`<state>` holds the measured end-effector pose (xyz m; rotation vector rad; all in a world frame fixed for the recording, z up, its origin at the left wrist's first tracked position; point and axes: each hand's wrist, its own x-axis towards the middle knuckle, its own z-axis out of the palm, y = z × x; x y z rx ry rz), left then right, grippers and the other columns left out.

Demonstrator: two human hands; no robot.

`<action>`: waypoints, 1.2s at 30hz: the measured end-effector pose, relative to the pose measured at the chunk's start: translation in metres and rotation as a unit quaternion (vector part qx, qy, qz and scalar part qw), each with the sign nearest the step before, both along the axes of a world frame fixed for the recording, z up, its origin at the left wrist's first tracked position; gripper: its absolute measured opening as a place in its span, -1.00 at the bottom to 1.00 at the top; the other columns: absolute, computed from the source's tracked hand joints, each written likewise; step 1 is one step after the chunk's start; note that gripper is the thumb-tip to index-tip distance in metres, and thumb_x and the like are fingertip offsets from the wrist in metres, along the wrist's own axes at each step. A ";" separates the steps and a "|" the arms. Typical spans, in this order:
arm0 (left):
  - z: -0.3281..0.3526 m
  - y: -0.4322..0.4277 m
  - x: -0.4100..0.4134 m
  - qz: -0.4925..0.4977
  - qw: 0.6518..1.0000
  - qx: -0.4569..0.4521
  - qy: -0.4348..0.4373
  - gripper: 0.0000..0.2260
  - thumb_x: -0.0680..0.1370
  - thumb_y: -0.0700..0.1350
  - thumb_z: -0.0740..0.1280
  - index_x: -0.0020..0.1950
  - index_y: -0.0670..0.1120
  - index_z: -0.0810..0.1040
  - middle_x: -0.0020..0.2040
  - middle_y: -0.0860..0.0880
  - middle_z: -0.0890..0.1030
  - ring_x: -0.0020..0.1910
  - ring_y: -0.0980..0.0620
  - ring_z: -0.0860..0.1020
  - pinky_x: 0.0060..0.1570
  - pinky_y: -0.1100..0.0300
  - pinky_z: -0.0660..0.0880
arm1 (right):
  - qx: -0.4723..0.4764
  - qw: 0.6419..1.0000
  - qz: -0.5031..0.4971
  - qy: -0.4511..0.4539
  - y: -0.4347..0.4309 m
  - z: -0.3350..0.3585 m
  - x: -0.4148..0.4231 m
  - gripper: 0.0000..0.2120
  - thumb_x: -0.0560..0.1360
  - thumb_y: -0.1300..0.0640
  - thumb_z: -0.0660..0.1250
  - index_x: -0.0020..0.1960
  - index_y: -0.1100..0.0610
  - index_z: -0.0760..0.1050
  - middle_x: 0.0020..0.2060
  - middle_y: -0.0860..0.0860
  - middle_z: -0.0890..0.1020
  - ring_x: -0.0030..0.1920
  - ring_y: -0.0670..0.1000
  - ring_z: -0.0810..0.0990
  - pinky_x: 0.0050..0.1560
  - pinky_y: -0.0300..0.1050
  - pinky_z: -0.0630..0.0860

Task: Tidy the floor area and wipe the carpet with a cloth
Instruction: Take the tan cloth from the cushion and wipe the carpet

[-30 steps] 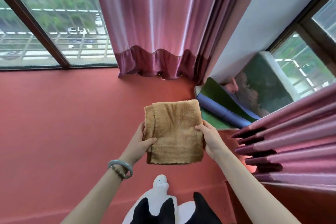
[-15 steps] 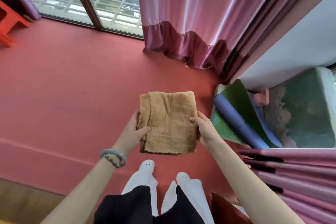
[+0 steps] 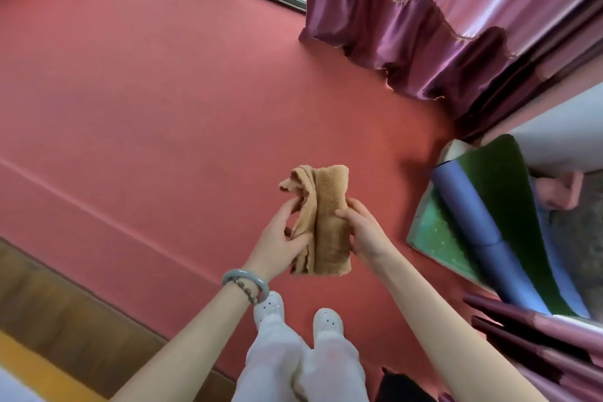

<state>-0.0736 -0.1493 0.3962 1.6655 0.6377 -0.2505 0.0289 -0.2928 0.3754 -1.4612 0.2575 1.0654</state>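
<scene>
Hanging folded between both hands, the tan cloth (image 3: 326,222) was held above the red carpet (image 3: 163,91). The left hand (image 3: 280,238) and right hand (image 3: 367,232) each gripped one long edge with curled fingers. Loose layers at the left grip could slip and unfold. Rolled mats (image 3: 473,232) right of the grip obstructed that corner; a curtain (image 3: 408,29) hung beyond.

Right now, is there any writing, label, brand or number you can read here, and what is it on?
No readable text anywhere in this view.
Tan cloth, held by the left hand and right hand: no tag or print shows.
Blue rolled mat, green mat, curtain: plain.
White shoes: only small dots, no lettering.
</scene>
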 end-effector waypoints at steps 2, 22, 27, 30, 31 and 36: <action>-0.048 0.008 0.001 -0.013 1.000 -0.018 0.010 -0.42 0.48 -0.20 0.39 0.40 0.17 0.26 0.22 0.23 0.45 -0.15 0.28 0.48 -0.05 0.42 0.44 | 0.018 0.999 0.033 0.001 0.019 -0.048 0.000 -0.48 0.33 -0.03 0.40 0.24 0.09 0.42 0.10 0.06 0.62 0.10 0.03 0.60 0.03 -0.06 0.52; -0.497 0.167 -0.002 -0.129 0.941 0.312 0.007 -0.68 0.53 0.07 0.32 0.29 0.13 0.49 0.24 0.18 0.47 0.33 0.18 0.34 0.27 0.34 0.16 | -0.211 0.891 0.244 -0.318 0.097 -0.496 0.095 -0.72 0.43 0.15 0.28 0.13 -0.02 0.39 -0.08 -0.07 0.59 0.06 0.09 0.56 0.00 -0.07 0.42; -0.566 0.225 -0.060 -0.114 0.858 0.450 0.219 -0.15 0.41 0.29 0.34 0.55 0.01 0.02 0.56 -0.06 0.01 0.53 -0.06 -0.02 0.45 0.01 -0.07 | -0.361 0.827 0.143 -0.406 0.038 -0.509 0.156 -0.67 0.42 0.23 0.18 0.17 0.04 0.32 -0.08 0.09 0.56 0.03 0.27 0.53 -0.03 0.04 0.40; -0.583 0.236 -0.081 -0.096 0.862 0.416 0.274 0.05 0.27 0.38 0.40 0.54 0.13 -0.15 0.56 -0.04 -0.16 0.53 -0.05 -0.17 0.46 -0.02 -0.19 | -0.437 0.791 0.219 -0.367 0.035 -0.533 0.169 -0.66 0.45 0.20 0.15 0.22 0.06 0.29 0.06 0.24 0.53 0.08 0.32 0.50 0.01 0.10 0.40; -0.587 0.236 -0.083 -0.094 0.864 0.402 0.288 0.09 0.23 0.39 0.42 0.53 0.15 -0.19 0.56 -0.04 -0.19 0.53 -0.04 -0.20 0.46 -0.04 -0.20 | -0.452 0.780 0.235 -0.363 0.040 -0.539 0.165 -0.63 0.45 0.20 0.15 0.25 0.05 0.27 0.07 0.26 0.51 0.08 0.33 0.49 0.02 0.11 0.40; -0.601 0.236 -0.083 -0.103 0.873 0.369 0.303 0.21 0.17 0.33 0.51 0.50 0.15 -0.30 0.53 -0.04 -0.34 0.50 -0.05 -0.32 0.46 -0.10 -0.22 | -0.426 0.761 0.266 -0.411 0.101 -0.551 0.101 -0.40 0.42 0.28 0.14 0.41 -0.03 0.13 0.06 0.24 0.43 0.04 0.33 0.50 0.03 0.11 0.44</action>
